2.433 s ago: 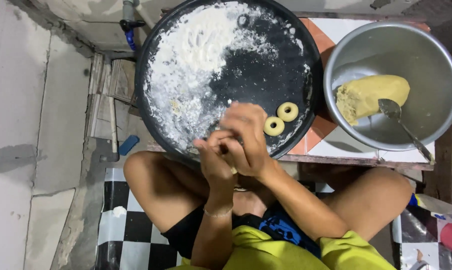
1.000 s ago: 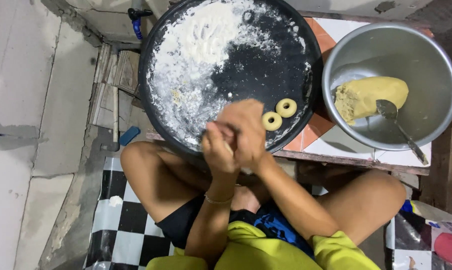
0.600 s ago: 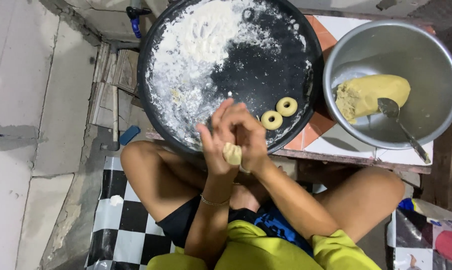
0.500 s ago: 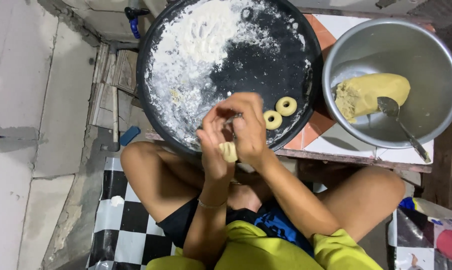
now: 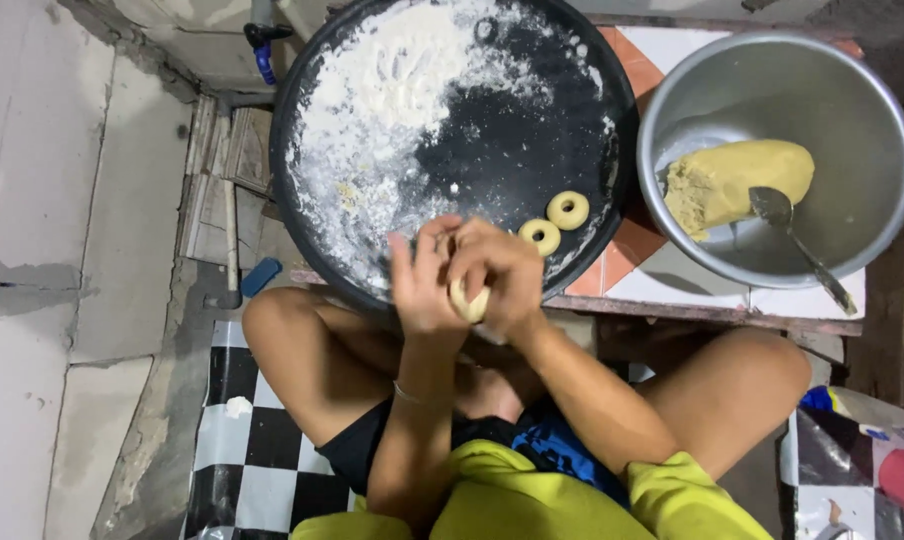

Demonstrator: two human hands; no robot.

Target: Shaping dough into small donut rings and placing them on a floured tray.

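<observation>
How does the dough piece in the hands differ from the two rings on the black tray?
The dough piece is pressed between the left hand and right hand, mostly hidden; the two rings lie flat and untouched on the black tray. The rings show clear centre holes; no hole can be made out in the held piece. The rings sit on the tray's dark part, beside the flour; the held piece is at the tray's near edge. All share the same pale yellow colour.

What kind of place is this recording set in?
Probably a makeshift home cooking spot: a floured black round tray with two dough rings, a metal bowl of dough, and a checkered floor mat.
</observation>
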